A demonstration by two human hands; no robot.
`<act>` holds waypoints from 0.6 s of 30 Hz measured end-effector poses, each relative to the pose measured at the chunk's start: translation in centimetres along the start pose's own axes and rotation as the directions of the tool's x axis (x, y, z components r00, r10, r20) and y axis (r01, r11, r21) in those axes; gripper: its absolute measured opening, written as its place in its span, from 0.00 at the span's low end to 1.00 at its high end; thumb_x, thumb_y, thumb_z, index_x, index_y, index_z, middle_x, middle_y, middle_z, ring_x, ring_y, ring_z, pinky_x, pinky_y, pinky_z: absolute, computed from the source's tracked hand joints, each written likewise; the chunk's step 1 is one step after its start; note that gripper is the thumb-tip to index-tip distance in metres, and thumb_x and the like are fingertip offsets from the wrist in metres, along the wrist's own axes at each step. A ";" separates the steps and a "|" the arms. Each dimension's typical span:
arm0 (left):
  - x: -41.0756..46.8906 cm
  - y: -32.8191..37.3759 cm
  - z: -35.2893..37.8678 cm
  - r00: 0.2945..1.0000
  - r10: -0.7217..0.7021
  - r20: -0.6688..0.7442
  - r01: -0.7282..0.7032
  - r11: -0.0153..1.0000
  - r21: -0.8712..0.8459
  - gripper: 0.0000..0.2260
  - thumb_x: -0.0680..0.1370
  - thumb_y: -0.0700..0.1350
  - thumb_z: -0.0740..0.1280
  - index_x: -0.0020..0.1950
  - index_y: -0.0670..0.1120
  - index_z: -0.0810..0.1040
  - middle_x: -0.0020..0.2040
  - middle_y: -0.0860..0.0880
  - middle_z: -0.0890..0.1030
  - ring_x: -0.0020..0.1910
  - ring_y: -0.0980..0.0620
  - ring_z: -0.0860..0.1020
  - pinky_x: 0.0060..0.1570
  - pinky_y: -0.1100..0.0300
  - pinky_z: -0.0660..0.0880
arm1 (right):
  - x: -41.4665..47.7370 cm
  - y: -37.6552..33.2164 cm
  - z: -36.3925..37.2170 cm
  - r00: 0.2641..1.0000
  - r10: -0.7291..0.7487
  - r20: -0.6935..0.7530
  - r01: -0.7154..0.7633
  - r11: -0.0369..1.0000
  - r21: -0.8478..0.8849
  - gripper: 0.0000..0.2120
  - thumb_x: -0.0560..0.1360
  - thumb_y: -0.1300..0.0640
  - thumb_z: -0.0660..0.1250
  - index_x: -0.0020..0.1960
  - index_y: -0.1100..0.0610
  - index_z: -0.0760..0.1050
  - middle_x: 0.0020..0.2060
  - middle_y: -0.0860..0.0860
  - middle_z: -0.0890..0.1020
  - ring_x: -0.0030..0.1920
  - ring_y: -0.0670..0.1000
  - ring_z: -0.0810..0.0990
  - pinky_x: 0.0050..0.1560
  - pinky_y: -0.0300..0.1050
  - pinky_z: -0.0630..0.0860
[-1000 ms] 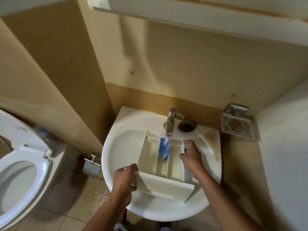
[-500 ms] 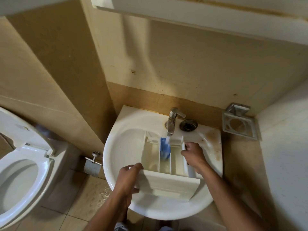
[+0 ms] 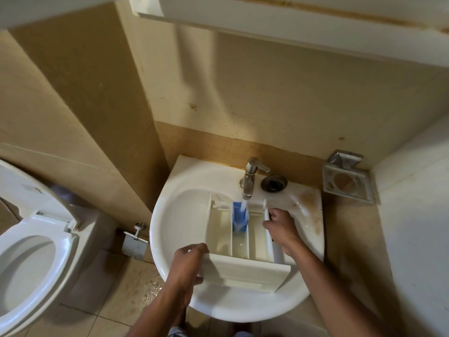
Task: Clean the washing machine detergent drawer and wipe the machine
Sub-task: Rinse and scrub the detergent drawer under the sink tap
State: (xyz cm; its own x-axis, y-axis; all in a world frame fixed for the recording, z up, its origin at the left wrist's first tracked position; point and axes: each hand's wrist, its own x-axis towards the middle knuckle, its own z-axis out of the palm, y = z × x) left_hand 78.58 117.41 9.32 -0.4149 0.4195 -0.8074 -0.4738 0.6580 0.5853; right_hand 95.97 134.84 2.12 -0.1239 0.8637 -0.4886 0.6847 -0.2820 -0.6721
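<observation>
A white detergent drawer (image 3: 243,271) lies in the white sink (image 3: 179,215), its front panel toward me. Its compartments hold cloudy water, and a blue insert (image 3: 239,221) stands in the middle one. Water runs from the chrome tap (image 3: 250,177) onto the blue insert. My left hand (image 3: 188,266) grips the left end of the drawer's front panel. My right hand (image 3: 280,227) grips the drawer's right side wall.
A toilet (image 3: 31,242) with its seat down stands at the left. A metal paper holder (image 3: 134,244) hangs on the wall beside the sink. A drain strainer (image 3: 274,183) lies on the sink deck. A metal soap holder (image 3: 347,181) is fixed at the right. Wet floor tiles show below.
The drawer has shifted slightly to the right in the sink, with both hands keeping their hold. Water keeps running onto the blue insert.
</observation>
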 end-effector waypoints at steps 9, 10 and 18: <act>-0.4 -0.3 0.2 1.000 0.018 0.015 -0.018 1.000 0.019 0.10 0.77 0.41 0.65 0.54 0.41 0.83 0.52 0.41 0.81 0.50 0.43 0.78 0.56 0.42 0.79 | 0.1 0.5 0.3 0.999 -0.037 -0.027 0.039 0.997 0.065 0.13 0.74 0.67 0.65 0.57 0.70 0.76 0.55 0.66 0.80 0.59 0.64 0.78 0.44 0.44 0.73; -0.5 -0.3 0.2 1.000 0.021 0.015 -0.022 1.000 0.023 0.10 0.77 0.41 0.65 0.54 0.42 0.83 0.52 0.41 0.81 0.51 0.43 0.78 0.56 0.42 0.79 | 0.1 0.6 0.3 0.999 -0.038 -0.024 0.040 0.996 0.075 0.12 0.74 0.66 0.65 0.56 0.69 0.76 0.55 0.66 0.81 0.59 0.64 0.78 0.44 0.43 0.71; -1.4 -0.4 0.3 1.000 0.026 -0.005 -0.026 0.999 0.018 0.17 0.68 0.48 0.67 0.55 0.47 0.83 0.53 0.44 0.82 0.51 0.45 0.78 0.57 0.43 0.78 | -1.1 0.0 0.1 0.995 -0.104 -0.011 0.104 0.985 0.135 0.14 0.77 0.68 0.64 0.58 0.56 0.82 0.47 0.46 0.85 0.51 0.46 0.83 0.49 0.38 0.73</act>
State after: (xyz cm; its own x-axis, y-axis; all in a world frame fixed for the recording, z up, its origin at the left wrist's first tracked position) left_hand 79.60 116.75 10.18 -0.4313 0.4330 -0.7915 -0.4485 0.6583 0.6046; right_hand 96.00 133.80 2.61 -0.1863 0.8928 -0.4102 0.5645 -0.2445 -0.7884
